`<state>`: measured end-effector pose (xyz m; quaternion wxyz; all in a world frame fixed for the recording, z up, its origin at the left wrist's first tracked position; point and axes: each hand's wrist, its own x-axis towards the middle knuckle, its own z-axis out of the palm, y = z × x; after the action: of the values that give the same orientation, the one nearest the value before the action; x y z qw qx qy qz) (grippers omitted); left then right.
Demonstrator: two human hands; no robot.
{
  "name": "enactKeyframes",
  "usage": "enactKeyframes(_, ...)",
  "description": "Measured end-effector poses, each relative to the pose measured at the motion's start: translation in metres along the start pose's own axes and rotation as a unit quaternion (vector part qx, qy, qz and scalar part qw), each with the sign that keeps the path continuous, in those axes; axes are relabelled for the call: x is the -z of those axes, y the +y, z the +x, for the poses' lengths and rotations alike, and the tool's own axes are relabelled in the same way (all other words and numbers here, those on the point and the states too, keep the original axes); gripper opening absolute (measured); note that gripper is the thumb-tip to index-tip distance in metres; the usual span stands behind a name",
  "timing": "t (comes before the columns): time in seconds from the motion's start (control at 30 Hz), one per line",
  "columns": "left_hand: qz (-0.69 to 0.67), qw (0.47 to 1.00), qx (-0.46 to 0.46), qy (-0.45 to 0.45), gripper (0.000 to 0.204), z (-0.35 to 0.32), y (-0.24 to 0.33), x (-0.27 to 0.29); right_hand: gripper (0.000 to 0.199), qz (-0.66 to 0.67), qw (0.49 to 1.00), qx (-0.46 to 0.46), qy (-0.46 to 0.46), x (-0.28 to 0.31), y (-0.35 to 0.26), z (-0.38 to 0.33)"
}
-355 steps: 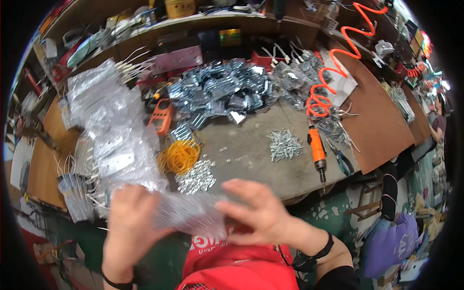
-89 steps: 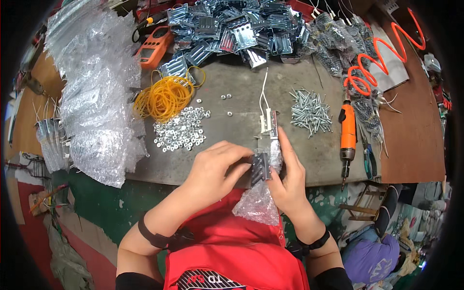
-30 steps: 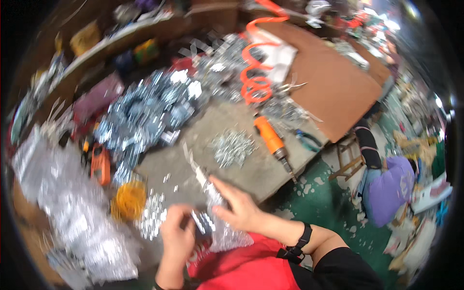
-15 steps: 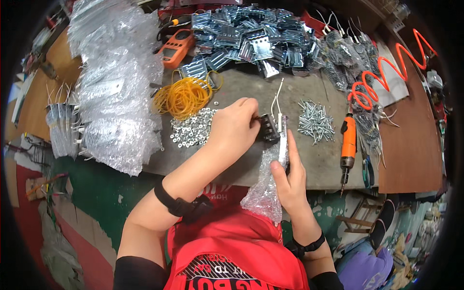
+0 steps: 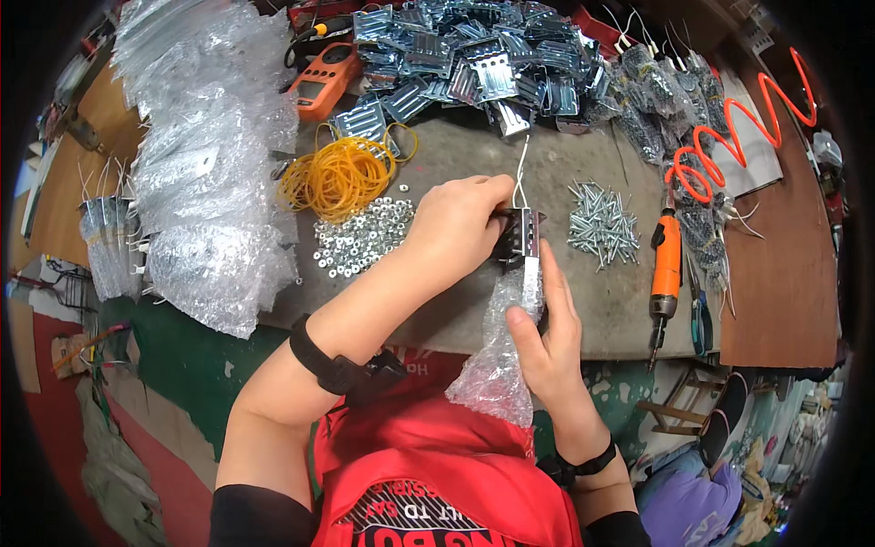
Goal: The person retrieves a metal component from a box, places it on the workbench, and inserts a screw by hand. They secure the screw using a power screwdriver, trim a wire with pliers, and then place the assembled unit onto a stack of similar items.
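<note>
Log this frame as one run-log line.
left hand: gripping metal part | right hand: holding bubble bag under part | bench: washers, screws, rubber bands

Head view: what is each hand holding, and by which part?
The left hand grips the top of a small dark metal part with white wires. The right hand holds a bubble-wrap bag near its mouth, around the part's lower end.

- The single head-worn view looks steeply down onto the workbench (image 5: 474, 314) from above the person's chest.
- It faces forward across the bench, far edge at top.
- It sits close: both forearms enter from the lower edge.
- Fisheye optics bend straight edges near the dark circular rim.
</note>
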<state>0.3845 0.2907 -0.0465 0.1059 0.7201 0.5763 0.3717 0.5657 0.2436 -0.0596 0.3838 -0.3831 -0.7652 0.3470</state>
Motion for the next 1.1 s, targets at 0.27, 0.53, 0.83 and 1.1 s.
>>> enactKeyframes(0.27,0.033,0.999,0.010,0.021,0.016,-0.012,0.010,0.004,0.065,0.001,1.000,-0.005,0.003,0.001,0.001,-0.002)
enactKeyframes(0.53,0.048,0.997,-0.056,-0.027,0.012,0.012,0.008,-0.001,0.070,-0.019,1.000,-0.001,-0.012,0.003,0.001,-0.004)
enactKeyframes(0.83,0.121,0.990,-0.006,-0.070,0.013,0.010,0.033,0.002,0.072,-0.001,1.000,-0.001,-0.005,0.007,0.004,-0.004)
enactKeyframes(1.1,-0.047,0.996,0.070,0.024,0.023,-0.013,0.032,-0.012,0.071,0.000,1.000,0.015,0.004,0.007,0.000,-0.004)
